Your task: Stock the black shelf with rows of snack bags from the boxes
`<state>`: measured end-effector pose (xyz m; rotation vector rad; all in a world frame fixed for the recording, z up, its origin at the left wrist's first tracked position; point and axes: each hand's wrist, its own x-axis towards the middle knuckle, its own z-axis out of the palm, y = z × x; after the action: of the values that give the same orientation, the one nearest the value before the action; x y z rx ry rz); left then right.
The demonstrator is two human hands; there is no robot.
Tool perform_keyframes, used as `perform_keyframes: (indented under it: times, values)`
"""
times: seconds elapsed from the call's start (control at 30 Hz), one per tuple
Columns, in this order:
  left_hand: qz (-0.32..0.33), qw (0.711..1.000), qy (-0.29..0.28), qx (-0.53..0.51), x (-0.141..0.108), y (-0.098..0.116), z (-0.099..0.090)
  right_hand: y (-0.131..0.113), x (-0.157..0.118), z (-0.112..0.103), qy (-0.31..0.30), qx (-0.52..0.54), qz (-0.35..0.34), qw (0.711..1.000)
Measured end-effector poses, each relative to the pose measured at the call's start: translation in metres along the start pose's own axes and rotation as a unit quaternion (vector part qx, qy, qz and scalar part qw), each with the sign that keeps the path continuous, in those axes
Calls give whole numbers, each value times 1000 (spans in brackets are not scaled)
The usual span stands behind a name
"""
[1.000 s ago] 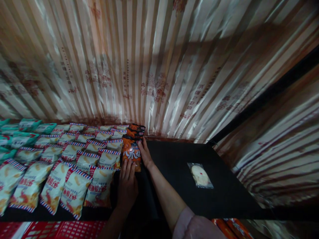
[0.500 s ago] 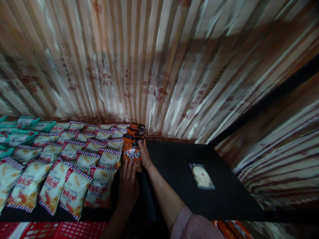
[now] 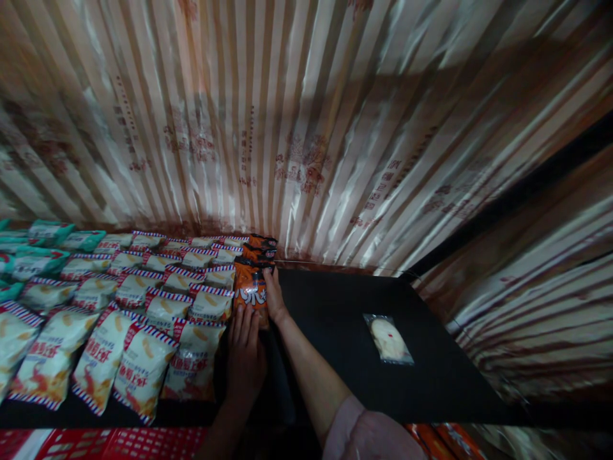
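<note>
An orange snack bag (image 3: 251, 287) with a black top stands upright at the right end of rows of snack bags. My right hand (image 3: 274, 295) grips its upper right side, the fingers partly hidden behind it. Against its lower front lie the outstretched fingers of my left hand (image 3: 245, 348); the left thumb cannot be made out. More orange bags (image 3: 261, 243) stand directly behind. Immediately to the left are white snack bags (image 3: 191, 358) with red and blue striped edges, several rows deep.
Green bags (image 3: 41, 260) fill the far left. A clear packet with a pale round item (image 3: 387, 338) lies on the black shelf (image 3: 330, 319) to the right. Striped curtain (image 3: 306, 128) hangs behind, and a dark bar (image 3: 507, 191) slants at right. Below are red baskets (image 3: 153, 442) and orange packets (image 3: 445, 441).
Both hands and the orange bag have shifted very slightly left in view. The hold on the bag looks the same.
</note>
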<state>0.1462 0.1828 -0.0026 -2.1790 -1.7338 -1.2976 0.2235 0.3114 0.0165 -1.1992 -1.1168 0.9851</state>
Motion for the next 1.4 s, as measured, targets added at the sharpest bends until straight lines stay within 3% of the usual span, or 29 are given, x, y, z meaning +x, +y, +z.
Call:
perform_keyframes:
  times: [1.03, 1.4]
  values:
    - [-59, 998, 18, -24, -1, 0, -1, -1, 1, 15, -11, 7, -2, 1000]
    - [-74, 997, 7, -32, 1, 2, -3, -6, -1, 15, -22, 9, 32, 999]
